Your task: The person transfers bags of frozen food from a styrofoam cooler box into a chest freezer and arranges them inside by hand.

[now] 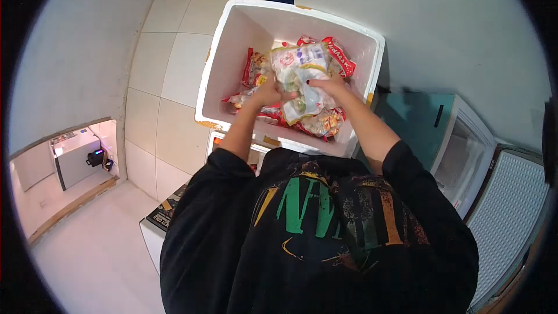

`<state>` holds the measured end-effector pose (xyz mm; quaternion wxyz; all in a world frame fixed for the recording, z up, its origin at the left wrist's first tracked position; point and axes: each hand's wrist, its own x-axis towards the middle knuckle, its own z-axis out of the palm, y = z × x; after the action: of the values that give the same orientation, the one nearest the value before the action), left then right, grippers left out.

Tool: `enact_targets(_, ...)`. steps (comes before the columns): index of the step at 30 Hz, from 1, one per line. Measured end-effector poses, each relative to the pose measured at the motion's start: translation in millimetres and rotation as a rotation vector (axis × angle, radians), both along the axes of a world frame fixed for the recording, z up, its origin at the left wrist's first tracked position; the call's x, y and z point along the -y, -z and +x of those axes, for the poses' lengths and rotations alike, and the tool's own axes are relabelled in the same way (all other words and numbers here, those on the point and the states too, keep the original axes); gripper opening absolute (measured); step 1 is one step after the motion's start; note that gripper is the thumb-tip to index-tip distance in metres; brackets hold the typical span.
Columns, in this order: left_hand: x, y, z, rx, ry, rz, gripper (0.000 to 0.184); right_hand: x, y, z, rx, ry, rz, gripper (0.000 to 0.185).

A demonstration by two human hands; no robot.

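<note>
A white foam box [209, 75] stands in front of me, with several red-printed food packs [325, 123] in it. Inside, both my hands hold a whitish, partly clear plastic food bag [314, 58], printed in purple and red, with pale pieces showing through. My left hand [270, 92] grips its left side, fingers curled and partly hidden. On the opposite side, my right hand [331, 85] is closed on the bag, thumb over the top and the other fingers largely out of sight. More red packs [342, 57] lie around and under the bag.
A chest freezer with a glass lid [465, 151] stands at the right. Below it is a textured grey panel [511, 209]. At lower left are a dark printed carton [165, 212] and a wall opening with a white cabinet [75, 157]. Tiled floor [168, 75] borders the box.
</note>
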<state>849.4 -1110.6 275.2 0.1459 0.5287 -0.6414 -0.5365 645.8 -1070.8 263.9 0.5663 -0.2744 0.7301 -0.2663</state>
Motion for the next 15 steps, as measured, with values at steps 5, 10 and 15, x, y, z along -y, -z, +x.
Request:
enact_targets(5, 27.2, -12.9, 46.9, -0.322, -0.038, 0.632, 0.049, -7.4, 16.7, -11.9, 0.651, 0.339, 0.054, 0.042)
enact_targets(10, 1.8, 80.2, 57.6, 0.122, -0.033, -0.274, 0.049, -15.4, -12.6, 3.7, 0.709, 0.442, 0.076, 0.036)
enact_targets(15, -54.1, 34.7, 7.4, -0.755, -0.623, 0.683, 0.045, -19.1, 57.5, 8.9, 1.037, 0.569, 0.061, 0.035)
